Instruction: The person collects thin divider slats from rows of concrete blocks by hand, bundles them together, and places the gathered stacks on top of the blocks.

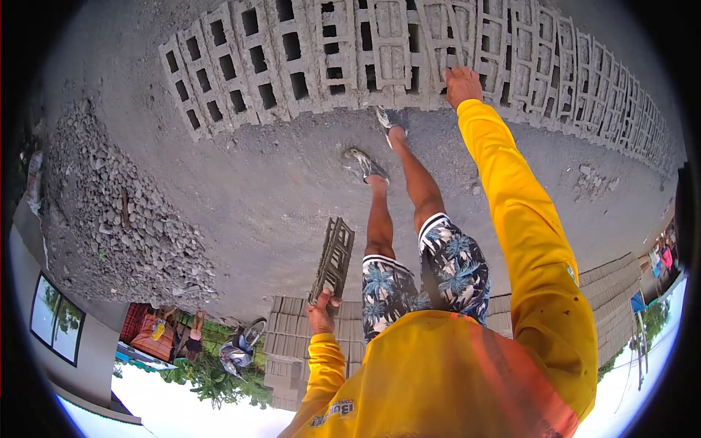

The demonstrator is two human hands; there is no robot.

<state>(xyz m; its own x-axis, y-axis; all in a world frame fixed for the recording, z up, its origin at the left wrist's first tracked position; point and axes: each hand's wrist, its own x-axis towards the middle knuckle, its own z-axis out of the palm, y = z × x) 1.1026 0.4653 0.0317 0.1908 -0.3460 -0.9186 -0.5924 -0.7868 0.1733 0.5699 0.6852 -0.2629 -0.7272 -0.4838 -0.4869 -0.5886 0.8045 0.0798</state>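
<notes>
My left hand (321,312) is closed around the lower end of a grey hollow concrete block (334,255), held up off the ground beside my left leg. The block is tilted, and its open cells show. My right hand (463,86) reaches forward to the long row of hollow concrete blocks (307,55). Its fingers curl over the near end of one hollow block (440,58) in that row; the fingertips are partly hidden. The blocks stand close together side by side, their cells facing up.
My feet (372,164) stand on grey ground just short of the row. A gravel heap (124,212) lies to the left. Behind me are stacked blocks (292,343), a motorcycle (237,350), a building with a window (57,319) and some people (196,332) far off.
</notes>
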